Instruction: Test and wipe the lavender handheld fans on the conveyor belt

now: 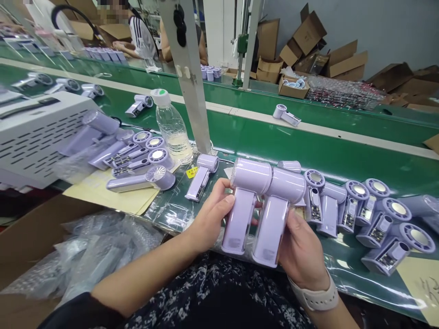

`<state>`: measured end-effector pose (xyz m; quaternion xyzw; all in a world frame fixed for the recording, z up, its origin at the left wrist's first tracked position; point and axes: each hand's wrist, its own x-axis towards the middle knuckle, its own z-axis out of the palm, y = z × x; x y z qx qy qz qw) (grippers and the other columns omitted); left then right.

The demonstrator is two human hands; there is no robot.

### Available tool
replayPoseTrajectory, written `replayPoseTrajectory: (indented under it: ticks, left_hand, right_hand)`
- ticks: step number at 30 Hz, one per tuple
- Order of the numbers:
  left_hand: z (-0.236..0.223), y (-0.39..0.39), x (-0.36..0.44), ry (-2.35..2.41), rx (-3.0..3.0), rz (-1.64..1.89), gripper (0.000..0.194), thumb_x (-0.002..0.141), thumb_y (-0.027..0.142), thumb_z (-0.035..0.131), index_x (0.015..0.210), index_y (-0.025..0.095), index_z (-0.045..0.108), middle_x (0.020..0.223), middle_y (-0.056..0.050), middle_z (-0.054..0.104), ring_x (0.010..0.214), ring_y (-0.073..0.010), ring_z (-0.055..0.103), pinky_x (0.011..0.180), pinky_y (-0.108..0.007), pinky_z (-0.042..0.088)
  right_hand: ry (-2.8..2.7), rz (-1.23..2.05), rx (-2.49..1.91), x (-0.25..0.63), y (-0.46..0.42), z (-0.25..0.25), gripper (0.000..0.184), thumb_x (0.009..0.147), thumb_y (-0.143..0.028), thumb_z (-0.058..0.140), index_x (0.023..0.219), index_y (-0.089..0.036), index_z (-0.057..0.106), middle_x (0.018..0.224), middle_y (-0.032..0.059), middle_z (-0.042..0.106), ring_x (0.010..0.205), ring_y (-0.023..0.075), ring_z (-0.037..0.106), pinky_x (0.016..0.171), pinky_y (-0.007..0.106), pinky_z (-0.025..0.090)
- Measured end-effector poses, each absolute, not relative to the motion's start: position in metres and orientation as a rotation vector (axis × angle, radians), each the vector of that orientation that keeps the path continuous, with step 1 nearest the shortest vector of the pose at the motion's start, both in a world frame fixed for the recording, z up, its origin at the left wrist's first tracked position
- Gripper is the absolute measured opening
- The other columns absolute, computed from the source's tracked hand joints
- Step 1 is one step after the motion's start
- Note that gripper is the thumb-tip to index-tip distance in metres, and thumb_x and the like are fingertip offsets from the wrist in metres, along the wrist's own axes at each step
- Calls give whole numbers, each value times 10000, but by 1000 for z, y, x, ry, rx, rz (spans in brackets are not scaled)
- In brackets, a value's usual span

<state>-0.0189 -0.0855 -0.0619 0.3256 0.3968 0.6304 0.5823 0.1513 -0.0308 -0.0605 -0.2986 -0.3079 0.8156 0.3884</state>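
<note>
Two lilac handheld fans are held upright side by side in front of me, their round heads touching. My left hand (214, 217) is closed around the handle of the left handheld fan (239, 219). Around the right handheld fan (270, 228), my right hand (305, 246) is closed at the handle's right side; its fingers are partly hidden behind. Just left of them, a single lilac fan (202, 176) with an exposed inside lies on the green bench (168, 205). To the right, several open-handled fans (356, 205) stand or lean in a cluster.
A clear plastic bottle (173, 130) stands by a metal post (190, 77). More fans (140, 157) lie on yellow paper (137, 201) beside a vented white machine (41, 141). Bubble-wrap bags (103, 256) fill a cardboard box at lower left. Beyond the bench runs a green conveyor (240, 132); people sit across it.
</note>
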Motion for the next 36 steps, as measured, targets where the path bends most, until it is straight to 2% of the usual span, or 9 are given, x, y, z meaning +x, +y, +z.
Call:
replayPoseTrajectory:
  ticks: [5, 8, 12, 15, 18, 22, 25, 29, 36]
  left_hand:
    - [-51, -84, -17, 839, 677, 1498, 464, 818, 450, 784, 1122, 217, 524, 933, -61, 753, 827, -247, 757, 791, -374, 592]
    - [-50, -77, -16, 758, 569, 1410, 545, 679, 360, 905, 1088, 151, 612, 829, -34, 696, 714, -177, 696, 724, -294, 562]
    - [-55, -71, -14, 755, 468, 1347, 463, 671, 303, 903, 1035, 142, 667, 785, -16, 654, 662, -132, 625, 678, -261, 530]
    - [-57, -70, -14, 754, 498, 1374, 334, 736, 333, 828, 968, 130, 700, 858, -66, 696, 712, -158, 643, 681, -271, 535]
    - [-56, -71, -15, 689, 531, 1377, 321, 764, 381, 749, 931, 109, 716, 905, -103, 725, 757, -210, 685, 701, -321, 569]
    - [-55, -73, -18, 749, 561, 1389, 307, 795, 332, 744, 1034, 154, 671, 979, -98, 769, 832, -260, 746, 771, -384, 599]
    - [-55, -75, -18, 814, 623, 1381, 375, 829, 327, 771, 1145, 187, 626, 1061, -101, 782, 926, -293, 771, 812, -402, 604]
    - [-57, -75, -18, 873, 715, 1352, 538, 793, 380, 842, 1230, 198, 585, 1099, -120, 788, 949, -295, 777, 815, -394, 611]
    - [-64, -72, -17, 921, 711, 1320, 779, 682, 524, 891, 1278, 197, 511, 1087, -163, 793, 968, -321, 777, 845, -425, 611]
  right_hand:
    - [-730, 2041, -786, 151, -25, -53, 260, 866, -433, 723, 980, -212, 799, 973, 74, 795, 857, 252, 734, 775, 375, 629]
    - [-690, 2089, -812, 148, -23, -55, 275, 868, -454, 660, 866, -201, 767, 814, 49, 735, 740, 204, 678, 715, 328, 605]
    - [-763, 2130, -783, 147, -24, -58, 352, 892, -507, 602, 781, -191, 710, 717, 32, 653, 610, 156, 580, 591, 272, 540]
    - [-815, 2124, -741, 149, -26, -57, 384, 890, -536, 590, 786, -183, 696, 725, 43, 652, 573, 150, 556, 556, 272, 509]
    - [-841, 2102, -694, 153, -25, -54, 374, 892, -538, 589, 846, -186, 709, 739, 54, 671, 583, 164, 575, 529, 273, 493]
    - [-808, 2052, -637, 159, -22, -56, 282, 846, -479, 683, 894, -206, 736, 752, 58, 699, 669, 201, 635, 549, 286, 533]
    - [-745, 1932, -673, 162, -21, -59, 268, 826, -433, 722, 990, -223, 751, 867, 67, 754, 798, 239, 701, 726, 374, 613]
    - [-644, 1852, -755, 161, -22, -63, 289, 846, -385, 709, 1117, -286, 723, 1008, 41, 777, 927, 240, 727, 869, 420, 612]
    - [-649, 1832, -846, 157, -22, -69, 247, 888, -322, 647, 1125, -282, 705, 920, 33, 783, 810, 226, 737, 793, 419, 630]
